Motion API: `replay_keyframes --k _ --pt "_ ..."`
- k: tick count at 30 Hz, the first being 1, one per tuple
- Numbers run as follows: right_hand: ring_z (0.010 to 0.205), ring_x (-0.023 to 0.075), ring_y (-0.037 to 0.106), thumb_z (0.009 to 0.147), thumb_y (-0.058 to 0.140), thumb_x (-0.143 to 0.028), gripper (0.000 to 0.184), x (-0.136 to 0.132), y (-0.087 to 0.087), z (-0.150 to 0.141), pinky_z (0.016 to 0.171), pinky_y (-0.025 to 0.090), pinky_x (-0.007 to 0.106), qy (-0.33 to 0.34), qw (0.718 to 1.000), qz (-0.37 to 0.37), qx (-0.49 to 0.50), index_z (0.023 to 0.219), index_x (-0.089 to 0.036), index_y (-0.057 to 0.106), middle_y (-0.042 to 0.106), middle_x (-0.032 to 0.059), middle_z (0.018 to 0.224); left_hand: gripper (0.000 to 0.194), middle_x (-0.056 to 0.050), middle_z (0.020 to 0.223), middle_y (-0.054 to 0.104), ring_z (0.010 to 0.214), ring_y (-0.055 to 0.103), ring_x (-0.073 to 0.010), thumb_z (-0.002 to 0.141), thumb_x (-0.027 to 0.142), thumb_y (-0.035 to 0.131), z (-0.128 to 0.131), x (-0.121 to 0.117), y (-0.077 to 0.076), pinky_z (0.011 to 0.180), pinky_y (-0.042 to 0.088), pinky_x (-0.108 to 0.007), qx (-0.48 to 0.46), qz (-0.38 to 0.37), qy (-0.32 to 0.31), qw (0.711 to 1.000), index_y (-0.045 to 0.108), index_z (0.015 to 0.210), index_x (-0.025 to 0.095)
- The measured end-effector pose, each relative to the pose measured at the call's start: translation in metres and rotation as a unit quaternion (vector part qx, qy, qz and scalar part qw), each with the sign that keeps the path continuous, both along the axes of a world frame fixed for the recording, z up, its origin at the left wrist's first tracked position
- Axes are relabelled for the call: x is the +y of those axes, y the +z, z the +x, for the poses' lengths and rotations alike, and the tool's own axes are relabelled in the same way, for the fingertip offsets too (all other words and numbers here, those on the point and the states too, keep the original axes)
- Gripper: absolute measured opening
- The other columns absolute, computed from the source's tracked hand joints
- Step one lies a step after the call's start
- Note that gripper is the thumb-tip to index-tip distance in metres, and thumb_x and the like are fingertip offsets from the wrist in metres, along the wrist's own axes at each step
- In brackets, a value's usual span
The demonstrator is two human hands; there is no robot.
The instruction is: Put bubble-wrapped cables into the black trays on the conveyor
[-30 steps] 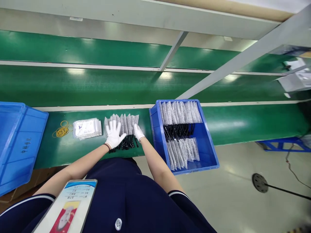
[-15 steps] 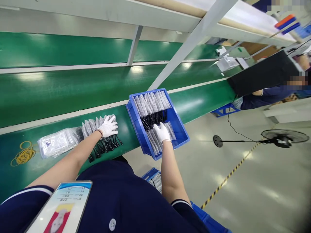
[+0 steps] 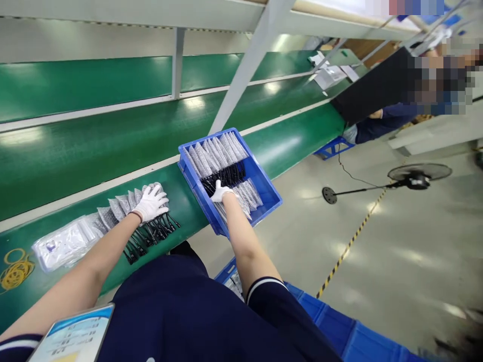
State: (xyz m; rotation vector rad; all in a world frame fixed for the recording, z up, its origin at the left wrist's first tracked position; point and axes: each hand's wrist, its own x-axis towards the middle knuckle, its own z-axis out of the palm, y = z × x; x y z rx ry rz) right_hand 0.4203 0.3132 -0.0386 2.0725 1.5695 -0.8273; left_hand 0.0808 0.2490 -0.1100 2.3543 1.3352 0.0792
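Note:
In a white glove, my left hand (image 3: 151, 202) lies spread over a row of bubble-wrap pouches (image 3: 119, 205) on the green bench. Black cables (image 3: 145, 236) stick out from these pouches toward me. My right hand (image 3: 222, 192), also gloved, reaches into a blue bin (image 3: 269, 193) near its left wall. Its thumb stands apart from the fingers, which touch the near row of pouches; their tips are partly hidden. Inside the bin, a far row of bubble-wrap pouches (image 3: 215, 152) stands upright, with black cables (image 3: 230, 174) between the two rows.
Flat clear plastic bags (image 3: 64, 244) and yellow rubber bands (image 3: 17, 271) lie on the bench (image 3: 181, 201) at left. A slanted metal post (image 3: 245, 70) rises behind the bin. More blue bins (image 3: 332, 322) stand beside me. A floor fan (image 3: 415, 178) and another person's arm (image 3: 388, 113) are at right.
My right hand has moved left within the bin, from the right part of the near pouch row toward the left wall. My left hand stays on the pouches. The whole view has shifted.

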Motion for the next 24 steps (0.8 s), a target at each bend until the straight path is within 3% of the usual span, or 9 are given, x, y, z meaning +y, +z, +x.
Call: replay_keyframes --k 3,7,11,16,20,24 --pt "0.134 0.0483 0.031 0.064 0.074 -0.03 0.115 -0.003 -0.009 -0.02 0.093 0.022 0.081 0.008 0.995 -0.031 -0.098 0.153 -0.015 0.001 0.021 0.0367 0.148 0.04 -0.007 0.136 0.057 0.145 0.017 -0.0351 0.085 0.05 0.052 0.0 0.002 -0.001 0.117 0.004 -0.058 0.049 0.021 -0.021 0.998 0.067 0.117 0.031" --pt "0.12 0.0422 0.049 0.076 0.065 -0.031 0.09 -0.007 -0.018 -0.021 0.096 0.024 0.074 0.015 0.99 0.094 -0.106 0.151 -0.02 0.016 0.051 0.0283 0.128 0.043 -0.008 0.137 0.056 0.145 0.014 -0.0376 0.087 0.05 0.048 0.001 0.004 -0.001 0.116 0.005 -0.06 0.098 0.04 -0.035 0.994 0.066 0.119 0.028" --pt "0.104 0.0341 0.061 0.061 0.076 -0.026 0.091 -0.005 -0.013 -0.001 0.099 0.034 0.054 0.023 0.989 0.133 -0.055 0.141 -0.018 0.033 0.066 0.0148 0.105 0.043 -0.006 0.139 0.055 0.145 0.014 -0.0376 0.087 0.05 0.047 0.002 0.004 0.0 0.116 0.005 -0.06 0.122 0.036 -0.032 0.991 0.065 0.12 0.029" --pt "0.096 0.029 0.065 0.067 0.065 -0.025 0.069 -0.014 0.02 0.023 0.096 0.04 0.045 0.006 0.984 0.177 -0.028 0.131 -0.011 0.045 0.07 0.0121 0.098 0.042 -0.006 0.139 0.055 0.145 0.016 -0.0362 0.087 0.051 0.048 0.003 0.001 0.007 0.117 0.005 -0.059 0.114 0.016 -0.023 0.993 0.065 0.12 0.031" --pt "0.094 0.0325 0.067 0.072 0.063 -0.035 0.028 -0.031 0.053 0.049 0.084 0.049 0.042 -0.026 0.983 0.179 -0.025 0.093 -0.018 0.068 0.073 0.0129 0.093 0.041 -0.007 0.138 0.056 0.145 0.017 -0.0351 0.086 0.051 0.052 0.003 -0.002 0.009 0.117 0.003 -0.058 0.068 -0.007 -0.007 0.998 0.066 0.118 0.031" --pt "0.091 0.0291 0.068 0.072 0.063 -0.034 0.028 -0.049 0.074 0.076 0.079 0.054 0.038 -0.132 0.973 0.19 0.011 0.092 -0.016 0.071 0.073 0.0135 0.089 0.04 -0.008 0.135 0.057 0.145 0.017 -0.0352 0.085 0.052 0.054 0.003 -0.005 0.007 0.118 0.001 -0.057 0.016 0.0 0.008 1.0 0.068 0.114 0.029"
